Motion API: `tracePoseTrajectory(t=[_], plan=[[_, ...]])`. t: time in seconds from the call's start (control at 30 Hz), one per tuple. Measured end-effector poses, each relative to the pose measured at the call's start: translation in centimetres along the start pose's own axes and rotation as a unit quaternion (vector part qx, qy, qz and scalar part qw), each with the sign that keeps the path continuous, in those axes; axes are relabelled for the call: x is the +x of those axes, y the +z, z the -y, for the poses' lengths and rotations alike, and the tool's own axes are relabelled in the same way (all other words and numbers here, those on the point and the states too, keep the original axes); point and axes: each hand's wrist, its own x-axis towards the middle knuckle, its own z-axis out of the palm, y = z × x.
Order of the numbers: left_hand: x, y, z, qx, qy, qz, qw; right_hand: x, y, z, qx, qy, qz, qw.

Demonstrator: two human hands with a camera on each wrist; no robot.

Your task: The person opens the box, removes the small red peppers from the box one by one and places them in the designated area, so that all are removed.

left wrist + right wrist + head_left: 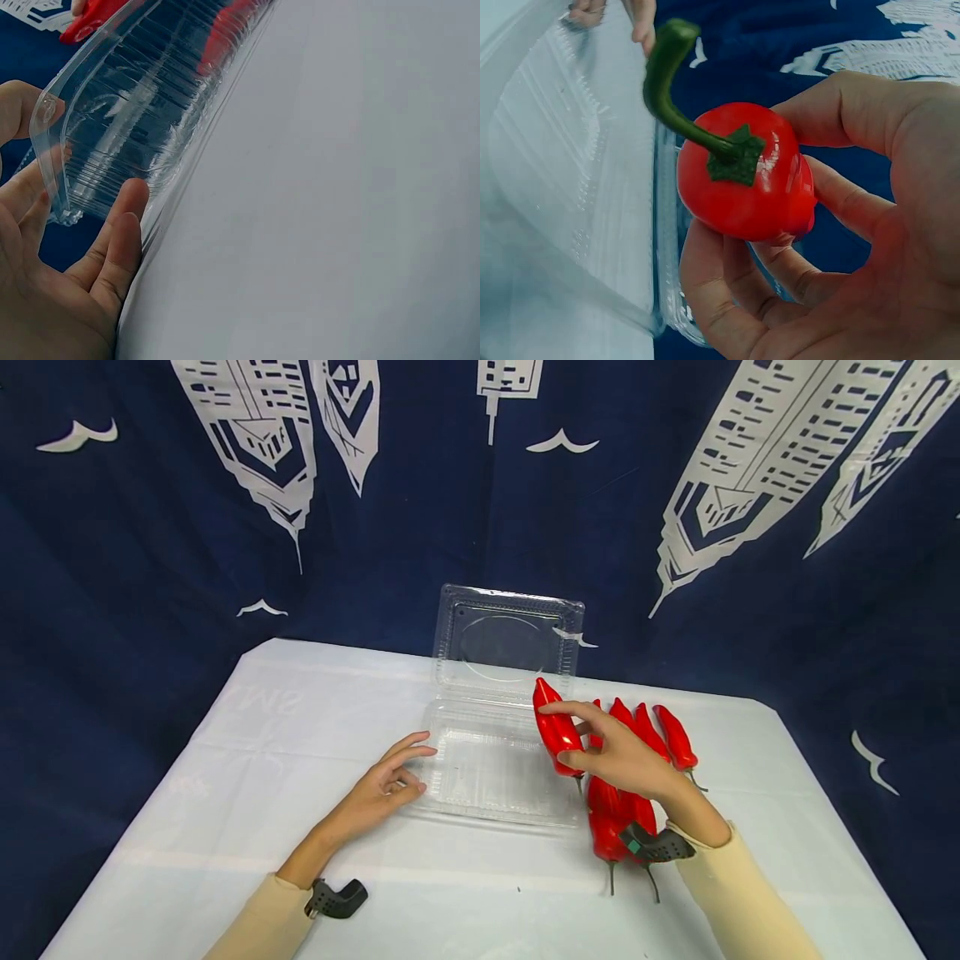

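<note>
My right hand (626, 756) holds a glossy red chili pepper (557, 727) between thumb and fingers, over the right side of a clear plastic clamshell container (487, 822). The right wrist view shows this pepper's green curved stem (664, 82) pointing toward the camera. The container lies on the table with its lid (502, 643) raised at the back. At its left edge, my left hand (375, 793) has its fingers loosely extended, with fingertips right at the rim and side wall in the left wrist view.
Several more red peppers (606, 827) with green stems lie on the white table (225, 827) right of the container, partly hidden under my right hand. Behind the table hangs a dark blue cloth (420, 527) printed with white buildings and birds.
</note>
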Motion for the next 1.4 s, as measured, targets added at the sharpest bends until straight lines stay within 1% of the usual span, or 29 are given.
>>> tracePoseTrajectory(t=[0.23,0.37,0.57,0.77,1.0,1.13,1.4], plan=[[0.0,0.0,0.1,0.002,0.003,-0.001,1.0000,-2.0,-1.1,-0.7,0.035,0.009,-0.028,0.999],[0.0,0.0,0.0,0.000,0.002,-0.001,1.0000,-3.3,-1.6,-1.2,0.032,0.005,-0.044,0.999],[0.0,0.1,-0.1,-0.001,0.001,-0.001,1.0000,-5.3,-2.2,-2.1,0.040,-0.003,-0.056,0.998],[-0.1,0.1,-0.1,0.001,-0.004,-0.001,1.0000,-7.2,-2.8,-2.6,0.022,-0.011,-0.076,0.997],[0.0,0.0,-0.1,0.004,-0.002,-0.003,1.0000,-9.2,-3.2,-3.4,-0.005,-0.023,-0.084,0.996],[0.0,0.0,-0.1,0.001,0.001,-0.004,1.0000,-10.1,-3.2,-3.9,-0.015,-0.011,-0.093,0.995],[0.0,0.1,-0.1,-0.001,-0.002,-0.003,1.0000,-11.5,-3.4,-4.6,-0.010,0.023,-0.105,0.994]])
